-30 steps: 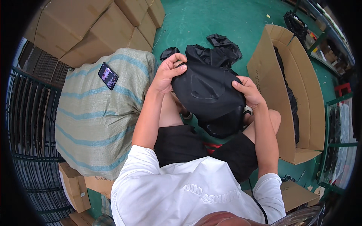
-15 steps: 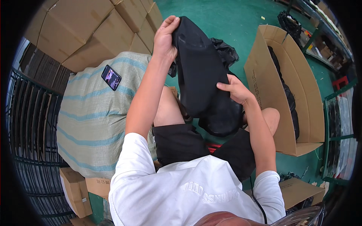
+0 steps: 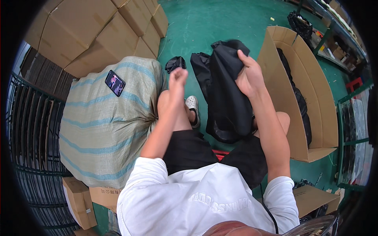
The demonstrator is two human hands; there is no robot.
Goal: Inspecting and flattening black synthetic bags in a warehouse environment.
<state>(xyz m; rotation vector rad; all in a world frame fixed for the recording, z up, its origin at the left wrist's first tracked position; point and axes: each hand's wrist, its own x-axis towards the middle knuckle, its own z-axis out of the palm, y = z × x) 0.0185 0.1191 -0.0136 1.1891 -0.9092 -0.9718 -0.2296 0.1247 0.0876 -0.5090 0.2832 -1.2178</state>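
A long black piece of smooth soft material, bulky at its near end, hangs between my knees; I cannot tell its exact kind. My right hand grips its upper right edge, thumb raised along the near side and the other fingers partly hidden. To the left, my left hand is apart from the piece, its fingers curled in and slightly blurred, with nothing seen in them. Just beyond that hand, a crumpled black plastic bundle lies on the floor.
A phone lies on a striped woven sack at my left. Stacked cartons stand behind it. On my right is an open long carton with black contents, then a metal rack. My shoe is on the green floor.
My left hand has let go of the black piece's far end and come back toward me. My right hand has moved up and away with the piece, which has folded over and tilted.
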